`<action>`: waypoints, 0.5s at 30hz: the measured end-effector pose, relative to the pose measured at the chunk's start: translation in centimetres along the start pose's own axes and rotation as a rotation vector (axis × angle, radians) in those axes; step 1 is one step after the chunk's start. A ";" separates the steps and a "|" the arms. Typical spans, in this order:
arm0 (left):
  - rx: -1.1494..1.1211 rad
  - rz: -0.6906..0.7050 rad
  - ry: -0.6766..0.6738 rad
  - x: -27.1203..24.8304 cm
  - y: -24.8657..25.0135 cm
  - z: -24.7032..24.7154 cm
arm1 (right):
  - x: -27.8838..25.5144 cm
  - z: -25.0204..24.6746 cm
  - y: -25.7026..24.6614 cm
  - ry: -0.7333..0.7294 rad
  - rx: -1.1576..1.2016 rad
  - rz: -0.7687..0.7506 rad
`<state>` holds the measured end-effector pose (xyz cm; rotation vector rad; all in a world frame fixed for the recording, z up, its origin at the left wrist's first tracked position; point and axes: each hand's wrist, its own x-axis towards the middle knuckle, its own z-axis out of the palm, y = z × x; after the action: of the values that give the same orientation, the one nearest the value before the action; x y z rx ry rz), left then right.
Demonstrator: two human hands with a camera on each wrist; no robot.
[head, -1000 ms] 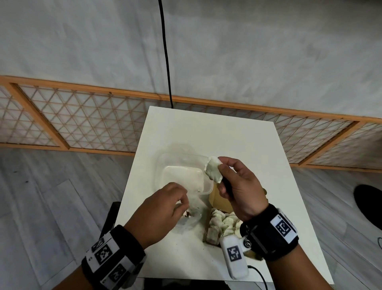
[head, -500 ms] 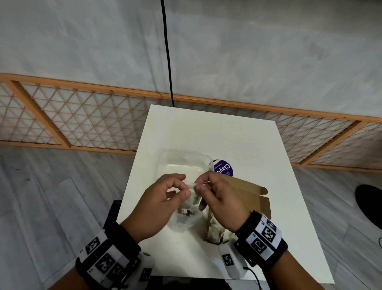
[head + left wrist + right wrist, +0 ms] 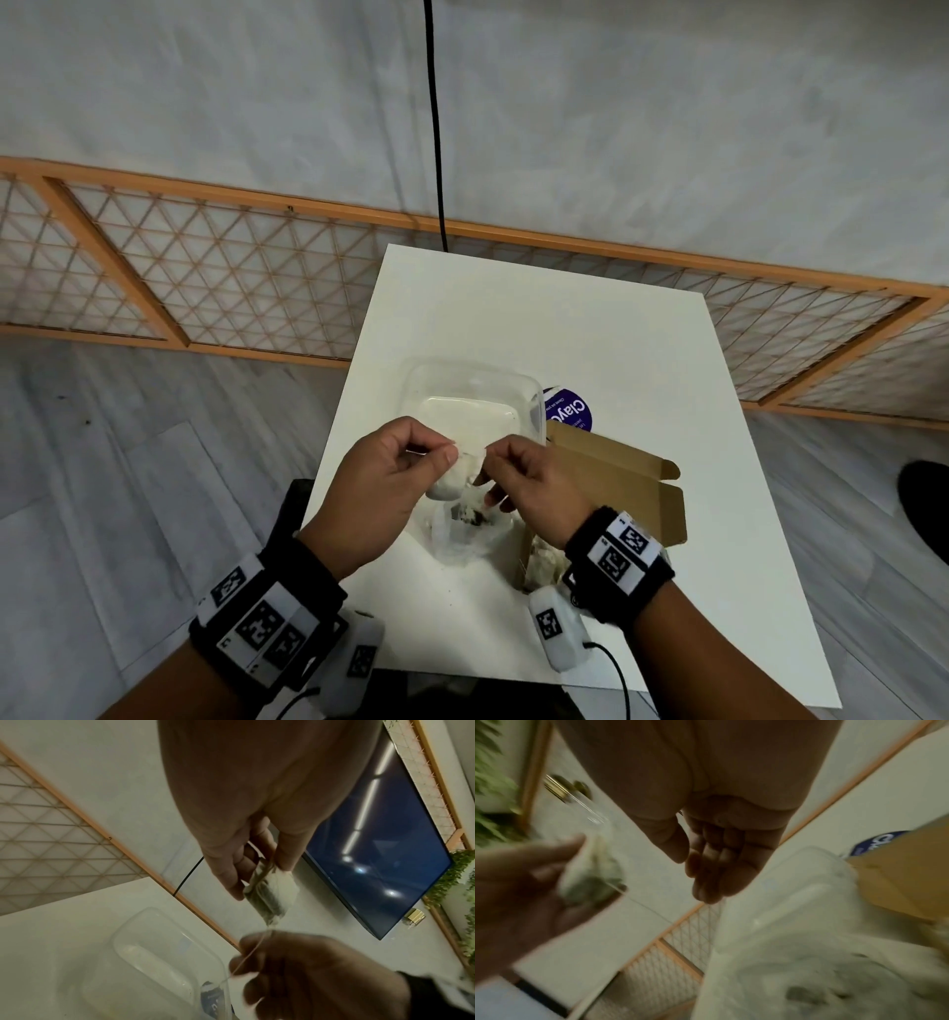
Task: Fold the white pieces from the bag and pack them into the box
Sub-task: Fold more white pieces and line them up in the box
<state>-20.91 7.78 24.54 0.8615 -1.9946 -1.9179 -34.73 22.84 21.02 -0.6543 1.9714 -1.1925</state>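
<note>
A small white piece (image 3: 452, 483) with a thin string hangs above the clear plastic bag (image 3: 462, 537) on the white table (image 3: 513, 318). My left hand (image 3: 444, 455) pinches the piece (image 3: 272, 894) at its top between thumb and fingers. My right hand (image 3: 495, 457) is just to its right with fingers curled, and the string (image 3: 252, 953) runs from the piece across its fingers. The brown cardboard box (image 3: 616, 473) lies open under my right wrist, with several white pieces (image 3: 544, 560) in its near end. In the blurred right wrist view, the piece (image 3: 590, 878) sits left of my right hand (image 3: 706, 866).
A clear plastic tub (image 3: 472, 390) stands just behind my hands. A purple round lid (image 3: 567, 411) lies between the tub and the box. A black cable (image 3: 436, 154) hangs down the wall behind the table. A wooden lattice fence (image 3: 205, 288) runs along the floor.
A second ago my right hand held a white piece up by the tub while my left reached into the bag. Both hands have since met over the bag and now hold one piece between them.
</note>
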 end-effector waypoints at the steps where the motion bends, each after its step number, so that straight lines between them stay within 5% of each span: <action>1: 0.010 -0.008 0.000 0.1 0.0 -0.1 | 0.7 0.2 1.1 -0.013 -0.092 0.025; 7: 0.077 -0.032 0.037 0.6 -1.1 -0.3 | 3.2 3.7 6.0 -0.239 -0.616 0.158; 15: 0.155 -0.075 0.050 0.0 -3.0 -0.7 | 5.3 6.8 10.4 -0.423 -0.864 0.137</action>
<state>-19.77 7.35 21.76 1.0259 -2.1318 -1.7788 -33.06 20.01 7.90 -1.0611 2.0534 -0.0405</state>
